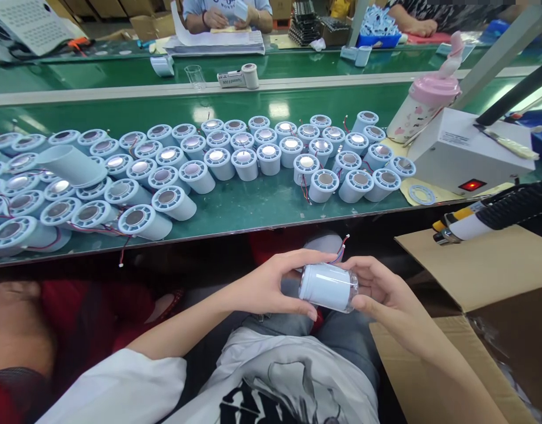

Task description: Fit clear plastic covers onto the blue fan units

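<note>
Above my lap, both hands hold a light blue cylinder lying on its side, with a clear plastic cover around it. My left hand grips its left end between thumb and fingers. At the right end, the fingers of my right hand are on the clear rim. Thin red and blue wires with a small white connector stick up behind the cylinder. On the green bench stand many similar blue cylinders with round metallic tops and thin wires.
A pink-lidded bottle and a white box with a red switch stand at the right. Below them are a black-hosed tool and an open cardboard box. People sit across the bench and at my left.
</note>
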`<control>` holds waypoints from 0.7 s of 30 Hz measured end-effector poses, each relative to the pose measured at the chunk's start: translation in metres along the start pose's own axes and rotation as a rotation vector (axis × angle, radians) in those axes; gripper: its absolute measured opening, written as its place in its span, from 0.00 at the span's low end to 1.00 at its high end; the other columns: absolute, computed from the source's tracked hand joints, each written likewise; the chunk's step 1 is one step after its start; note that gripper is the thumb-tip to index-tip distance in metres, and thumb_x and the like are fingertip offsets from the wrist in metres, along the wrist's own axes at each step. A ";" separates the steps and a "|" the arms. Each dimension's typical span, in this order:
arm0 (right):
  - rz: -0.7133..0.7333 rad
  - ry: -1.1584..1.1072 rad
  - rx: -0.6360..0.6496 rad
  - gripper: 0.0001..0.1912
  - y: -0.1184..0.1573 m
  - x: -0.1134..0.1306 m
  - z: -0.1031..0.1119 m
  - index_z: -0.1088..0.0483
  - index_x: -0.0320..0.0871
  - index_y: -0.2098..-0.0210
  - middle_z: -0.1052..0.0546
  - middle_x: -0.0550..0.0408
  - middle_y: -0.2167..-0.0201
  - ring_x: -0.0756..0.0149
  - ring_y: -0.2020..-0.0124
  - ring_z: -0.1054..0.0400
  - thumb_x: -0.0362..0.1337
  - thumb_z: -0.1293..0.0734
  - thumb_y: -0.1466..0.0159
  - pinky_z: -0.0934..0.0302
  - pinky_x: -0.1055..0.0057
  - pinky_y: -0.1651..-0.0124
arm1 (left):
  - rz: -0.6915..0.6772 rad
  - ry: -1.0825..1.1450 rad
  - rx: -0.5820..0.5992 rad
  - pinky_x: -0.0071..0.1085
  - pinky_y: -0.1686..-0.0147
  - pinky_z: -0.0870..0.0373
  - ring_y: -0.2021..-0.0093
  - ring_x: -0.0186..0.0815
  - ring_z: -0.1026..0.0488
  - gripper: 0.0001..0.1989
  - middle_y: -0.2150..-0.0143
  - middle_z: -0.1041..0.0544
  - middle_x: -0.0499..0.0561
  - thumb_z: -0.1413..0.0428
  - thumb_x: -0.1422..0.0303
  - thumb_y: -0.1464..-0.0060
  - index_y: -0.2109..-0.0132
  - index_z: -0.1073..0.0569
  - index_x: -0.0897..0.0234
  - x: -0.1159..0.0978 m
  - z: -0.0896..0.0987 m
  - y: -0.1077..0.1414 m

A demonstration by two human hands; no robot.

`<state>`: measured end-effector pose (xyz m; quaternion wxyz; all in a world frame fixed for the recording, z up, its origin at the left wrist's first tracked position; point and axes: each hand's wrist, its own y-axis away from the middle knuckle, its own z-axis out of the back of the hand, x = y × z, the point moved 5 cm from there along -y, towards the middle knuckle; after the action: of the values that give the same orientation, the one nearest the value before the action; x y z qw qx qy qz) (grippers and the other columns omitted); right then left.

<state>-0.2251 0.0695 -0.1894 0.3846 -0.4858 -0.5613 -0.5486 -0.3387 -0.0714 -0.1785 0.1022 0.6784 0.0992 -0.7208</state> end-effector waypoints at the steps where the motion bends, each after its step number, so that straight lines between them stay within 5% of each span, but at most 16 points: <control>1: 0.001 -0.016 0.001 0.16 -0.001 0.000 0.000 0.35 0.50 0.53 0.27 0.56 0.55 0.69 0.59 0.30 0.43 0.30 0.38 0.33 0.77 0.60 | -0.005 -0.007 0.004 0.38 0.42 0.35 0.39 0.45 0.35 0.39 0.38 0.32 0.56 0.32 0.67 0.59 0.39 0.34 0.55 -0.001 0.000 0.000; 21: -0.239 -0.298 -0.004 0.23 -0.013 -0.026 -0.012 0.40 0.43 0.64 0.26 0.59 0.82 0.69 0.83 0.29 0.59 0.39 0.37 0.38 0.81 0.84 | -0.072 -0.057 0.026 0.40 0.38 0.41 0.37 0.45 0.37 0.38 0.38 0.33 0.55 0.32 0.68 0.58 0.39 0.34 0.56 -0.005 0.001 0.000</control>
<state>-0.2324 0.0550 -0.2165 0.2285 -0.4922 -0.6648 -0.5134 -0.3389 -0.0717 -0.1734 0.0699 0.6548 0.1114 -0.7443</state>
